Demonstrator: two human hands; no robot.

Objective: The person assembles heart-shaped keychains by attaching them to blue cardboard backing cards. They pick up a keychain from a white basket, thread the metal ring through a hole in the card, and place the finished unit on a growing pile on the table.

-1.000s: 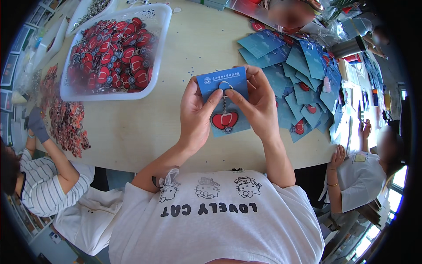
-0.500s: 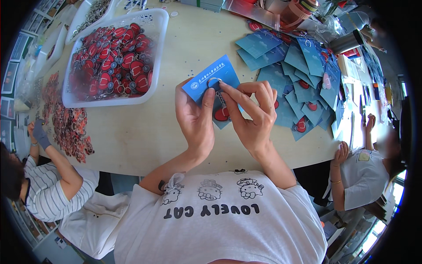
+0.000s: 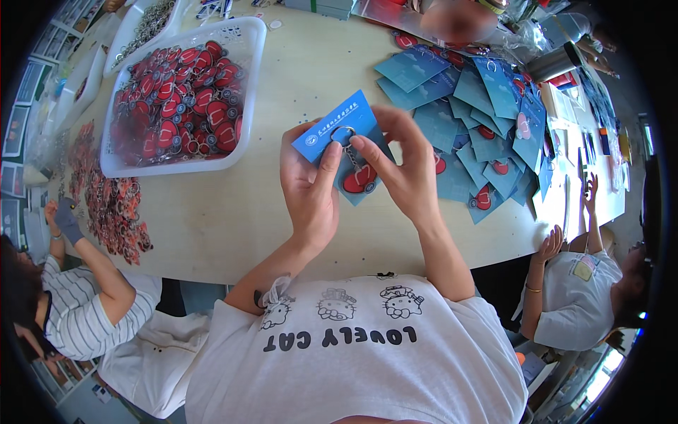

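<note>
A blue card [image 3: 326,136] with pale print is held over the table in front of me. My left hand [image 3: 311,191] grips its left side, thumb on the front and fingers behind. A keychain [image 3: 359,179] lies against the card, its metal ring near the middle and a red oval pendant with a small grey disc hanging below on a chain. My right hand [image 3: 411,173] presses its thumb at the ring; its other fingers curl behind the card, partly hidden and slightly blurred. Both thumbs meet close to the ring.
A white plastic basket [image 3: 258,74] full of red keychains [image 3: 169,106] stands at the left. Orange-red keychains [image 3: 113,205] lie beyond it. Blue cards with keychains [image 3: 487,99] are heaped at the right, near a dark cylindrical bottle [image 3: 554,62]. People sit on both sides.
My right index finger has left the front of the card and the right fingers have gone behind it. The ring now shows more fully, and the pendant hangs more exposed.
</note>
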